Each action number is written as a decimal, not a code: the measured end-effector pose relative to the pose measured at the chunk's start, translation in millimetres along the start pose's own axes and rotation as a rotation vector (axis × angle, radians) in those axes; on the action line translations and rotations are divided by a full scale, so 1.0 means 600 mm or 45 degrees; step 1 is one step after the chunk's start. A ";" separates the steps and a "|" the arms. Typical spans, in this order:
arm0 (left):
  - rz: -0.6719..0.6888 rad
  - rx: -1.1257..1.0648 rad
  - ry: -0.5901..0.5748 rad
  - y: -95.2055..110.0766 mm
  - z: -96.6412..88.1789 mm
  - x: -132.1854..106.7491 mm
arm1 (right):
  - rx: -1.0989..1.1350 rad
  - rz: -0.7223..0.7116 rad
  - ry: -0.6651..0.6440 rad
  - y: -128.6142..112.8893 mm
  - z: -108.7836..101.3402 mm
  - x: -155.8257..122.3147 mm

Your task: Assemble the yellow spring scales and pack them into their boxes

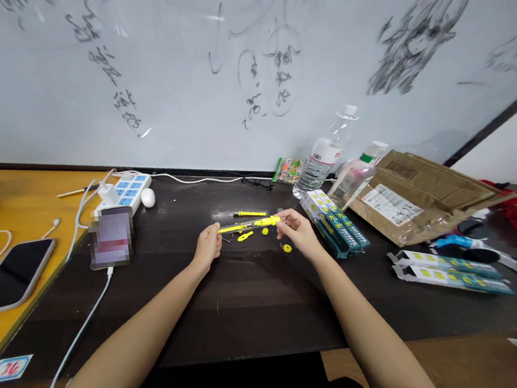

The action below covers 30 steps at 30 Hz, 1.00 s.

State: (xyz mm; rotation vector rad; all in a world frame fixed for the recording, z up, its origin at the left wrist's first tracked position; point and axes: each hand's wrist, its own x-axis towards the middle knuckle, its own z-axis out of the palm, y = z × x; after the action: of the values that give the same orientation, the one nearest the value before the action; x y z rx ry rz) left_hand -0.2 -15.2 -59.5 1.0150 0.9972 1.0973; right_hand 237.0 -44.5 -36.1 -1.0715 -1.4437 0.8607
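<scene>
A thin yellow pen-shaped tool (247, 225) with a see-through middle section is held level just above the dark table. My left hand (208, 247) is closed around its left end, and my right hand (296, 230) pinches the thicker yellow right end. Behind it lies a second yellow rod (252, 213) with a dark tip. Below the tool are a small yellow clip-like piece (245, 236) and a yellow cap (265, 231). A round yellow disc (287, 248) rests beneath my right hand. Small thin pieces near my left fingers are too small to name.
Teal-and-white boxes (334, 223) stand right of my right hand; flattened ones (451, 271) lie farther right. Behind are a water bottle (320, 162), a second bottle (354, 177) and a brown parcel (420, 194). A power strip (130, 189) and phone (112, 239) with cables are left.
</scene>
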 end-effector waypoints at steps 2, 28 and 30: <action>-0.006 0.005 0.002 0.001 0.000 0.000 | 0.008 -0.001 -0.006 -0.001 -0.005 0.001; 0.026 0.046 -0.039 -0.001 0.000 -0.003 | -0.079 0.118 -0.034 0.003 -0.001 -0.004; 0.031 0.050 -0.042 0.001 0.001 -0.003 | -0.025 0.110 -0.025 0.001 0.001 -0.005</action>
State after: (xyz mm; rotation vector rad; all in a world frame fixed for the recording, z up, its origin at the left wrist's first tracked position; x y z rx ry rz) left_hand -0.2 -17.0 -58.8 1.0765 0.9854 1.0813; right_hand 236.7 -47.3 -37.6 -1.1500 -1.4336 0.9220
